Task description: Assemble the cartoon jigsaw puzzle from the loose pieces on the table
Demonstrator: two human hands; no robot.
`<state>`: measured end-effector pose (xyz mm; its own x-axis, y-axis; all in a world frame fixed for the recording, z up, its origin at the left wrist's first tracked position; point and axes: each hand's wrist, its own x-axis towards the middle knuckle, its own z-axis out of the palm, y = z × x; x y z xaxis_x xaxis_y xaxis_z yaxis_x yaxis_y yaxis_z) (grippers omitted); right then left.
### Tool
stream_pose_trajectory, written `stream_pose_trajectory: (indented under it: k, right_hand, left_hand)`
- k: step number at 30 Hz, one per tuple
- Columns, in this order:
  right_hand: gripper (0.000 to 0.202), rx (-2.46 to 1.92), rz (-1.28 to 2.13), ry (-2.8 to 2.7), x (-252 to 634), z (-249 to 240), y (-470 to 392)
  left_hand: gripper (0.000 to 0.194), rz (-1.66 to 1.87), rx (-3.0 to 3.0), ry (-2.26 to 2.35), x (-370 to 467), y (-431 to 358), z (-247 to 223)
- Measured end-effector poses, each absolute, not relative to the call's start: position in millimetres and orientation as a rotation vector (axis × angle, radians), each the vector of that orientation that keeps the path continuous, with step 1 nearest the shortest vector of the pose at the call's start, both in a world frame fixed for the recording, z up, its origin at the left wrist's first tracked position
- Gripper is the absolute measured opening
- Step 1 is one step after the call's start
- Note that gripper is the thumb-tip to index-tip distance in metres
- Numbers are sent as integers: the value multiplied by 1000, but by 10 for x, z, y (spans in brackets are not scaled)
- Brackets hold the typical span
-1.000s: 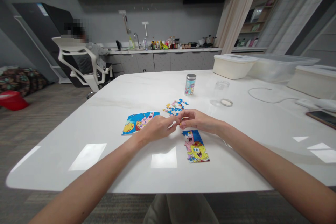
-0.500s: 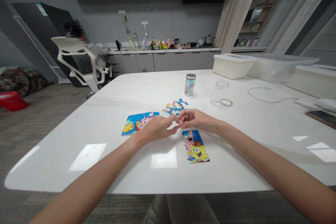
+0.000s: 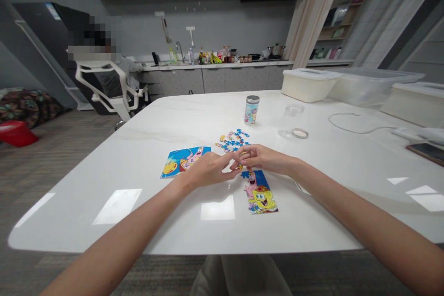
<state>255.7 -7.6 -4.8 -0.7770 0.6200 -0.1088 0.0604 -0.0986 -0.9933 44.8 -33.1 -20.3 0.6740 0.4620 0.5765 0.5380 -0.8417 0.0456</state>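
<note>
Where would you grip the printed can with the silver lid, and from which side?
Probably around the can, below its lid, coming from the near right: it stands upright, looks round, and loose puzzle pieces lie to its near left.

I am reading no words, numbers or brand names anywhere.
From my seat, with twelve o'clock lying straight ahead, a blue-and-white sticker (image 3: 52,11) is showing between ten and eleven on the tall dark unit (image 3: 69,27), its print staying too small for me. At twelve, the tin (image 3: 251,110) is wearing a cartoon wrap on which I am making out no lettering; beyond it, the counter bottles (image 3: 227,55) are standing too far off for reading. At eleven the picture card (image 3: 171,166), and near twelve the joined puzzle section (image 3: 261,196), are showing me cartoon print alone.
</note>
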Motion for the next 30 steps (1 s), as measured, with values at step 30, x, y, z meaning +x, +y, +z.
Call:
stream_pose_trajectory:
  k: [30]
  right_hand:
    - [31, -774, 1861, -1841, 2542, -43, -95]
  left_hand:
    - [21, -844, -2815, -789, 428, -316, -185]
